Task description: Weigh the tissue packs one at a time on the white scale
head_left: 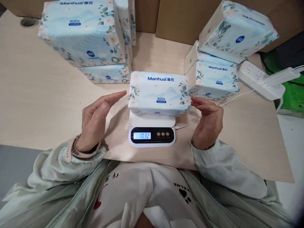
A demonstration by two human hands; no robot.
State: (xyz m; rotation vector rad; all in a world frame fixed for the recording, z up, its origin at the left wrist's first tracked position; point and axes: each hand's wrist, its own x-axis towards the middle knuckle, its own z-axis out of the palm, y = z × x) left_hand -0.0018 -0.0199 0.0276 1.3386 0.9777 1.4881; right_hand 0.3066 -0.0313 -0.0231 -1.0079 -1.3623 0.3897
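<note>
So the tissue pack (159,93) is lying on a white kitchen-style scale (153,122), right in the middle of the wooden table (59,104), with the big "Manhua" print facing up. The lit display (142,136) at the near end looks like 103.2, but I can't make out the unit.

Both hands are up around the pack, one at each end. The left hand (96,115) has its fingers pretty much straight and together, palm turned inward, nothing in them, with the tips just beside the left end and a small gap between. The right hand (209,122) is loosely open, fingers bent a bit and pointing at the right end. Can't tell if those tips actually touch, but they don't have a grip on it.

Far left there's a stack of similar packs (80,34), and far right a smaller pile (217,77) with its top pack (237,34) sitting tilted. Just right of that pile is a white power strip (261,79), and a thin white cable (188,123) plugs into the right side of the scale. There's a pink band (82,154) on the left wrist.
</note>
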